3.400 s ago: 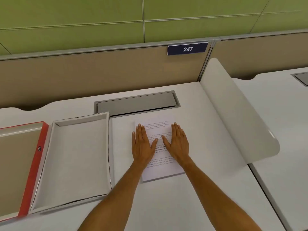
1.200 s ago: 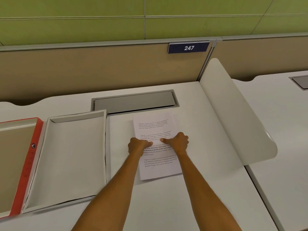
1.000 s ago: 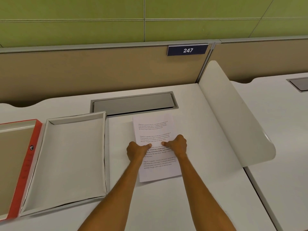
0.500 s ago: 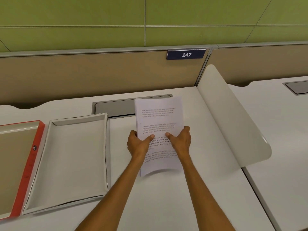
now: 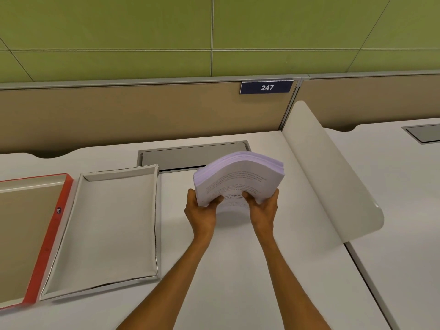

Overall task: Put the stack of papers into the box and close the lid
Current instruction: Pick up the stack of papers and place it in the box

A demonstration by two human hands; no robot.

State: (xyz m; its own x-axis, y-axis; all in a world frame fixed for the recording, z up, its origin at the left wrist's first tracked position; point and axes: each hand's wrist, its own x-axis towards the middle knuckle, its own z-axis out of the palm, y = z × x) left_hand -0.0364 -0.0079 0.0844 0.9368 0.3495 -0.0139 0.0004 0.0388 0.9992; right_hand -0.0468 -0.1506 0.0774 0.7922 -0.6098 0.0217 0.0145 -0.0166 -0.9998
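Both bare hands grip a thick stack of white printed papers (image 5: 238,179), holding it in the air above the pale grey desk top (image 5: 238,270). The left hand (image 5: 202,214) clasps the stack's near left edge, thumb on the printed top sheet and fingers tucked underneath — the right hand (image 5: 263,209) does the same on the near right edge. The stack is tipped with its far end raised, and it bows upward across the middle so the layered sheet edges fan into an arch at the far end. To the left of the hands lies an open, shallow white cardboard box (image 5: 107,270), resting flat on the desk with nothing visible inside; it sits well apart from the papers. Just beside the box, further left, lies its lid (image 5: 47,246) — a red-edged tray turned inner side up, with a tan interior, partly cut off by the frame. Behind the papers a grey rectangular cable hatch (image 5: 176,158) is set into the desk. A curved white divider panel (image 5: 328,177) rises along the right edge of the desk, and a dark blue plate marked 247 (image 5: 266,87) hangs on the beige partition behind.
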